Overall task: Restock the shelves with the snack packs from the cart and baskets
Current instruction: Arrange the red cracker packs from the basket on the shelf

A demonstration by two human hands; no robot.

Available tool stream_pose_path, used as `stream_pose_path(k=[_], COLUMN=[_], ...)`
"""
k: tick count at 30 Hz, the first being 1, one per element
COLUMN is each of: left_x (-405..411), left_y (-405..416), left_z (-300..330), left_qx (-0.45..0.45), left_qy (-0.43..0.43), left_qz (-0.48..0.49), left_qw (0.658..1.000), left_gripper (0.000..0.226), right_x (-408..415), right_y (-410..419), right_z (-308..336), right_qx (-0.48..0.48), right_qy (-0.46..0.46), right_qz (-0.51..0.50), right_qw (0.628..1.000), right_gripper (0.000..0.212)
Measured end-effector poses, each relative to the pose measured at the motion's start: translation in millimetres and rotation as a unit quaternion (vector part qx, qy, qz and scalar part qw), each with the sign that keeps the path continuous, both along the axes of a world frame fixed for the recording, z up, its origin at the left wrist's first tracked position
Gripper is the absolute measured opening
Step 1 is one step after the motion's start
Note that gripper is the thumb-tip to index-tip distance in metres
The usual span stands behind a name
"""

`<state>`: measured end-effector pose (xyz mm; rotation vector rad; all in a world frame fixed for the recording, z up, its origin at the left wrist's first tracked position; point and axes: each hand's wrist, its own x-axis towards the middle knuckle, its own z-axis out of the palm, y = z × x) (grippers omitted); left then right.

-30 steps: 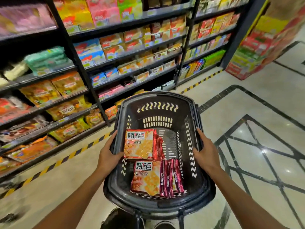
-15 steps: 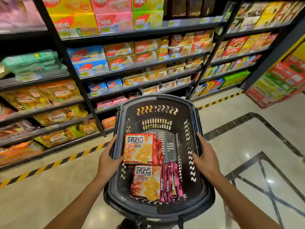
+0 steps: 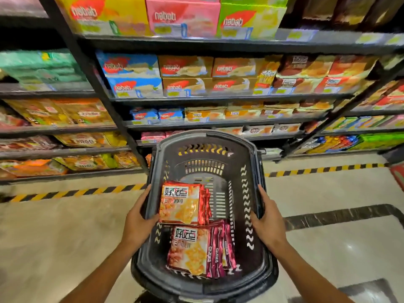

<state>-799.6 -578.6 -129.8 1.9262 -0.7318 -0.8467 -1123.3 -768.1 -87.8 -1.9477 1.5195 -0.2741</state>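
The left hand (image 3: 136, 219) and right hand (image 3: 270, 221) each clasp a side rim of the basket (image 3: 258, 272), fingers curled over the edge. Inside lie 2 stacks of packs: maroon (image 3: 196, 248) nearer, orange (image 3: 181, 203) just beyond, touching. Past the basket stand the shelves (image 3: 218, 98), full of boxes.

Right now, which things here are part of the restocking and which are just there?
Part of the job:
- basket, held by left hand and right hand
- orange snack packs
- red snack packs
- shelves

Just there:
- striped floor tape
- boxes on the top shelf
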Motion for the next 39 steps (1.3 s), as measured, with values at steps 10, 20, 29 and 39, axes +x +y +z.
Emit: stream_pose_path(k=[10,20,29,39], left_x=[-27,-22,-12,0], left_y=[-62,-99,-110,-130], left_z=[-104,-279,-376,-402], left_qx=[0.085,0.146,0.23,0.254], left_qy=[0.021,0.021,-0.035,-0.03], left_qz=[0.037,-0.027,-0.069,-0.066], left_qw=[0.996,0.989,0.97,0.964], left_gripper=[0.091,0.093,0.101,0.102], right_x=[21,18,26,41], right_y=[-129,-161,-164,-167], right_z=[-135,-320,-421,-447], right_qx=[0.086,0.145,0.158,0.166], right_qy=[0.035,0.078,0.087,0.096], right_qz=[0.091,0.097,0.08,0.079], right_qw=[0.992,0.982,0.98,0.978], right_gripper=[0.09,0.099,0.101,0.099])
